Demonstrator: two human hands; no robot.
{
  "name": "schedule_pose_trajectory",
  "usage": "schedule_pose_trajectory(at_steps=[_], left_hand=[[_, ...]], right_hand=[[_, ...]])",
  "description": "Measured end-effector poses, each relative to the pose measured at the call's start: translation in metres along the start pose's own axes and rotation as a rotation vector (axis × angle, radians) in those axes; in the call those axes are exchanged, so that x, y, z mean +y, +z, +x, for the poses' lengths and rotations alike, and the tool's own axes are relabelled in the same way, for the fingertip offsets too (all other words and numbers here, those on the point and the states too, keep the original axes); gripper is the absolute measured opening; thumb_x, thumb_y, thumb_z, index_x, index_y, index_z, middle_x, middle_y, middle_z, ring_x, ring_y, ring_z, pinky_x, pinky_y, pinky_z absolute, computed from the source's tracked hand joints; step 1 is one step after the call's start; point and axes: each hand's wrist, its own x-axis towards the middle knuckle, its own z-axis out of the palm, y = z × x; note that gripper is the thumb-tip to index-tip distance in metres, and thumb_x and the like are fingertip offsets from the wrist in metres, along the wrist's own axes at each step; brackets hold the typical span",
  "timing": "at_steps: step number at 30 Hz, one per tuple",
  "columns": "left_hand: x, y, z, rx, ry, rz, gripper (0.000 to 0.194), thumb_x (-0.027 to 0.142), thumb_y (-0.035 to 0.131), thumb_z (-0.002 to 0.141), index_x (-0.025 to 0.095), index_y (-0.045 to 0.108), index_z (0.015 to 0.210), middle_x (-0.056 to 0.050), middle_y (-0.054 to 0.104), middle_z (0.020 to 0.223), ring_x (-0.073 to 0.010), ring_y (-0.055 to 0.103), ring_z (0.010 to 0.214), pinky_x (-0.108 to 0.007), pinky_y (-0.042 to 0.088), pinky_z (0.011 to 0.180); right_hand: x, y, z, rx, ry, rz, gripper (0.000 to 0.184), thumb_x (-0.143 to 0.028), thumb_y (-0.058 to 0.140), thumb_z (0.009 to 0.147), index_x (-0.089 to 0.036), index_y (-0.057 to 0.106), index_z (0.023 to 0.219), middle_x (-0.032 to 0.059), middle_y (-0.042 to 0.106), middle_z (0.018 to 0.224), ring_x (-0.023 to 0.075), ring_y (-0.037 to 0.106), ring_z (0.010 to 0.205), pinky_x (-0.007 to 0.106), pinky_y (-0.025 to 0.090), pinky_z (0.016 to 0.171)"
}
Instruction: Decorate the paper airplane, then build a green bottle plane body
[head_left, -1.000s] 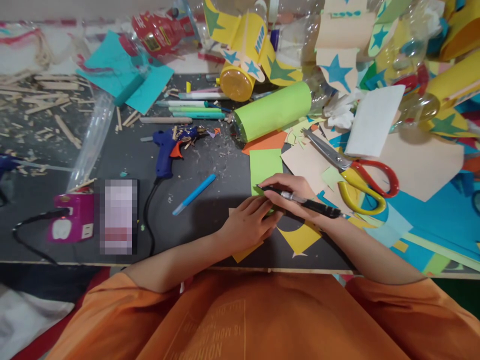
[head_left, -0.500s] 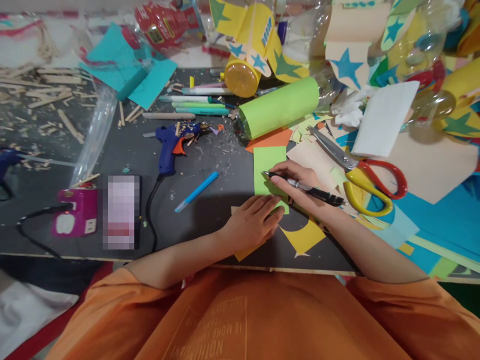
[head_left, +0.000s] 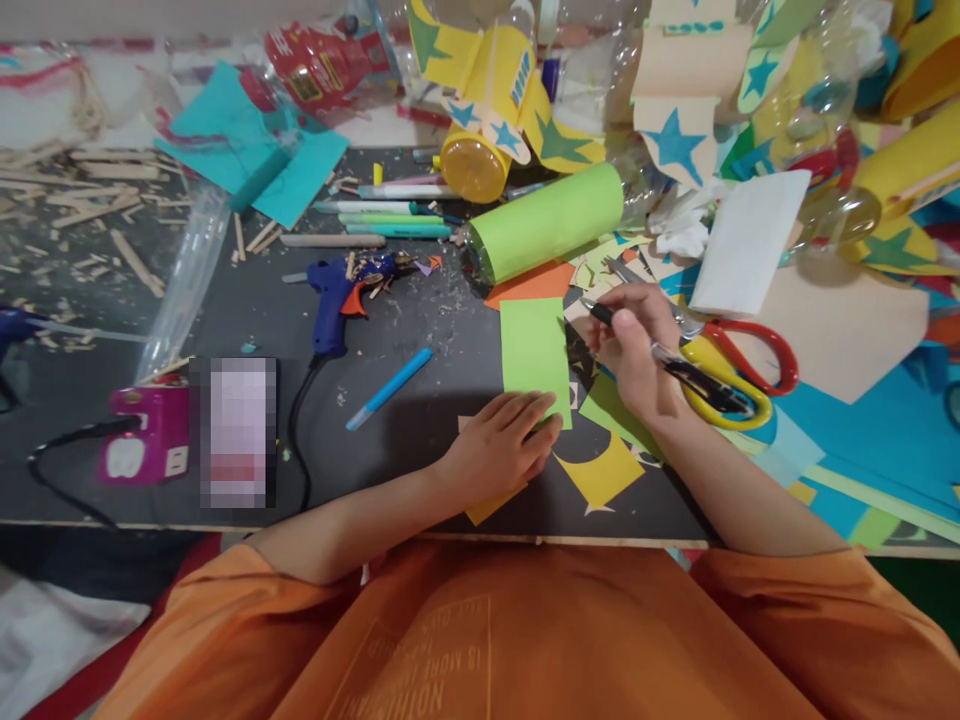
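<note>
1. Nearest is the person's orange shirt point(head_left: 570, 630), against the edge of the dark table point(head_left: 405, 470).
2. The left hand point(head_left: 504, 447) lies flat, palm down, gripping nothing; its fingertips rest on the lower end of the green card point(head_left: 534, 345). A yellow piece shows partly from under this hand.
3. Right of the left hand, a yellow scrap point(head_left: 604, 480) with a curved cutout lies on the table.
4. The green card extends away from the left fingertips, left of the right hand point(head_left: 634, 345). The two hands are apart from each other.
5. The right hand is closed around the black pen point(head_left: 709, 388), fingers pinching near its point. The tip sits just beside the card's right edge, off the card; whether it touches anything below, I cannot tell.
6. A green scrap point(head_left: 611, 410) lies partly beneath the right hand and wrist.
7. Scissors point(head_left: 750, 350) with red and yellow handles lie right of the right hand, which hides part of them.
8. Well left of the hands are a purple box point(head_left: 150, 440), a blurred-out phone point(head_left: 238, 430), a blue marker point(head_left: 394, 385) and a blue glue gun point(head_left: 328, 315).
9. Beyond the card, an orange piece point(head_left: 532, 284) lies by a bottle wrapped in green point(head_left: 551, 222).
10. Farther off are several pens point(head_left: 394, 230), teal paper point(head_left: 210, 125), a yellow bottle point(head_left: 476, 165) and a red bottle point(head_left: 322, 65).
</note>
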Motion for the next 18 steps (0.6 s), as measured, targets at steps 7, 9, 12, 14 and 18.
schedule_pose_trajectory(at_steps=[7,9,12,14,18], left_hand=[[0.0,0.001,-0.001,-0.006,-0.005,-0.015,0.024,0.017,0.049,0.094,0.012,0.062,0.113,-0.014,0.071,0.12,-0.0224,0.067,0.113,-0.037,0.055,0.097],[-0.001,0.002,-0.001,-0.005,-0.005,-0.023,0.024,0.017,0.049,0.094,0.012,0.062,0.113,-0.014,0.071,0.12,-0.0225,0.067,0.112,-0.037,0.056,0.097],[-0.001,0.002,-0.001,-0.01,-0.008,-0.021,0.024,0.017,0.049,0.094,0.012,0.062,0.113,-0.014,0.07,0.121,-0.0226,0.067,0.112,-0.038,0.056,0.097],[-0.001,0.002,-0.001,-0.008,-0.007,-0.017,0.024,0.017,0.049,0.094,0.012,0.062,0.113,-0.014,0.07,0.12,-0.0231,0.067,0.112,-0.038,0.056,0.096],[0.001,0.004,-0.002,0.016,-0.008,-0.027,0.025,0.017,0.048,0.093,0.01,0.062,0.112,-0.014,0.072,0.109,-0.0246,0.068,0.106,-0.04,0.057,0.094]], right_hand=[[-0.014,-0.008,0.004,-0.035,0.076,-0.062,0.043,-0.062,0.055,0.09,-0.022,0.067,0.079,-0.0076,0.037,0.041,0.0079,0.032,0.036,0.025,0.028,0.039],[-0.014,-0.007,0.002,-0.098,0.109,-0.027,0.05,-0.068,0.048,0.09,-0.023,0.067,0.082,-0.0073,0.036,0.042,0.0088,0.033,0.038,0.024,0.028,0.04],[-0.013,0.0,-0.003,-0.257,0.22,0.026,0.047,-0.068,0.05,0.088,-0.023,0.064,0.087,-0.0043,0.05,0.053,0.0099,0.042,0.044,0.024,0.032,0.042],[-0.012,0.006,-0.005,-0.358,0.245,-0.011,0.036,-0.057,0.056,0.089,-0.022,0.062,0.085,-0.0024,0.058,0.063,0.0101,0.049,0.051,0.024,0.039,0.047],[-0.011,0.015,-0.007,-0.555,0.107,-0.162,0.017,-0.036,0.06,0.088,-0.02,0.064,0.088,0.001,0.067,0.077,0.0126,0.06,0.065,0.025,0.047,0.062]])
